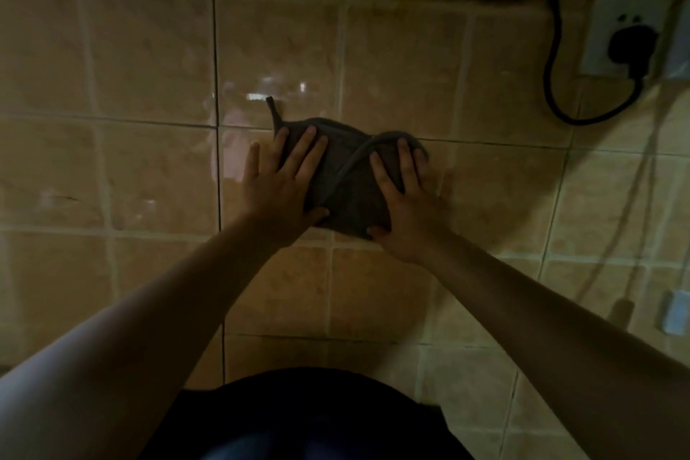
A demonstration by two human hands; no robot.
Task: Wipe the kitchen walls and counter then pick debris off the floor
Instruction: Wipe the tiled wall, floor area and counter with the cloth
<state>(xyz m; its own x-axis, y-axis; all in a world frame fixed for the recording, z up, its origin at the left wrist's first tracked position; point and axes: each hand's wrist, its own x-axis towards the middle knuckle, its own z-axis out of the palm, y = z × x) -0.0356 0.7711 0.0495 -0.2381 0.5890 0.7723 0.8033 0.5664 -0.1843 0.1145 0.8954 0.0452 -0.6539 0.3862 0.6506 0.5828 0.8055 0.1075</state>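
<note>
A dimly lit kitchen wall (149, 60) fills the view, covered in glossy beige tiles with pale grout lines. A dark vertical seam runs down the wall left of centre, and a faint sheen of reflected light sits on the tiles just above the middle. Along the top edge hangs a dark overhanging shape, too shadowed to identify. At the upper right, a white wall socket (619, 37) holds a black plug (631, 43), and its black cord (552, 86) loops down and back up beside it. A thinner pale cable (616, 235) trails diagonally down the right side of the wall toward a small light object near the right edge, which is too blurred to make out.

A dark grey cloth (349, 175), folded over itself with a small hanging loop sticking up from its upper left corner, lies pressed flat against the wall at the centre. Bare tile stretches broadly to the left of it and below it; the socket and cord are well apart on the right.

Both bare arms reach forward from the bottom corners. The left hand (280, 185) lies flat with fingers spread and straight, pressing the cloth's left part. The right hand (405, 198) likewise presses its right part with straight fingers, thumb at the cloth's lower edge. Dark clothing shows at the bottom centre.
</note>
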